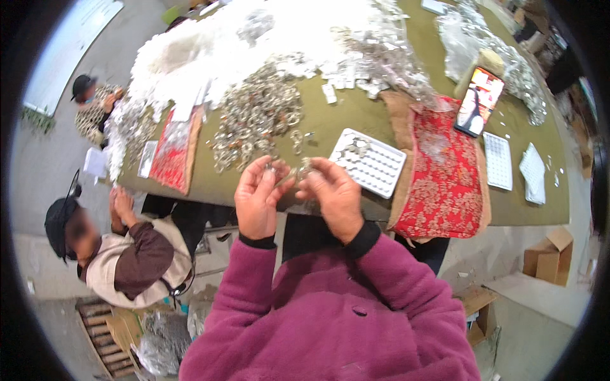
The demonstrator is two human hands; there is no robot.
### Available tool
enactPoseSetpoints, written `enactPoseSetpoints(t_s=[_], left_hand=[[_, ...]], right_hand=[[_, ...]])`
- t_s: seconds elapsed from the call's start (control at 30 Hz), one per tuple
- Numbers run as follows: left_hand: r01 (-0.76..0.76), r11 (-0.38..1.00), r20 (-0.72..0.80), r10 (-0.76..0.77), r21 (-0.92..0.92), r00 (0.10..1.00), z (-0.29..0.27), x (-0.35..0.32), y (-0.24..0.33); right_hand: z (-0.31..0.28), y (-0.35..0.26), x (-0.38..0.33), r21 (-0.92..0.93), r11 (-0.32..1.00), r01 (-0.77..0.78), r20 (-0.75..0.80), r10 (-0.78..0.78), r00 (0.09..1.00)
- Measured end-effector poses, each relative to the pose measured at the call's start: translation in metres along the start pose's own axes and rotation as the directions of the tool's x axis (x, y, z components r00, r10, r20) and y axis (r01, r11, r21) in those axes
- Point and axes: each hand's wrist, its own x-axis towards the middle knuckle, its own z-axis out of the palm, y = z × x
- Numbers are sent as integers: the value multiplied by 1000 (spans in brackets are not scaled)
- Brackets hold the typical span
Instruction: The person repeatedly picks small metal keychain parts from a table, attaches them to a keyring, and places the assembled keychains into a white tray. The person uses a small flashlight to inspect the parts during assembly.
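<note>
Over the table's near edge, the fingertips of my right hand (335, 198) pinch a small shiny ring-shaped piece (304, 169). Facing it, my left hand (256, 200) is closed at thumb and fingers around something small and dark that I cannot make out. Its fingertips come close to the ring-shaped piece; whether they touch it I cannot tell. Just beyond my hands spreads a heap of similar small rings (260, 114), metallic with some orange bits. Right of my right hand lies a white tray (395, 181) with rows of small dark round pieces, several loose ones at its far end.
Red patterned cloths (445, 197) lie on the green table (540, 209). A lit phone (480, 101) leans on a stand, near more white trays (497, 162). White packets (190, 57) pile up at the back. One person (136, 260) sits at left, another (95, 111) farther off.
</note>
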Motion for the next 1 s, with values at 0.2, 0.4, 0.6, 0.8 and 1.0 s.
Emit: enactPoseSetpoints(t_s=[0.2,0.4,0.6,0.8,1.0], left_hand=[[43,963,39,-55,266,998,6,4,-10],[-139,923,192,73,358,979,-3,4,-7],[-168,941,144,130,294,981,5,12,1],[-210,940,119,183,270,976,14,7,-1],[-365,893,182,326,262,928,26,3,0]], right_hand=[[-3,12,4,91,995,-40,20,38,999],[-3,4,-1,-208,960,185,92,-169,981],[-1,-8,0,-56,996,70,-4,-71,997],[-15,-10,-2,5,994,107,7,-107,994],[-18,-23,-5,-55,996,70,5,-70,998]])
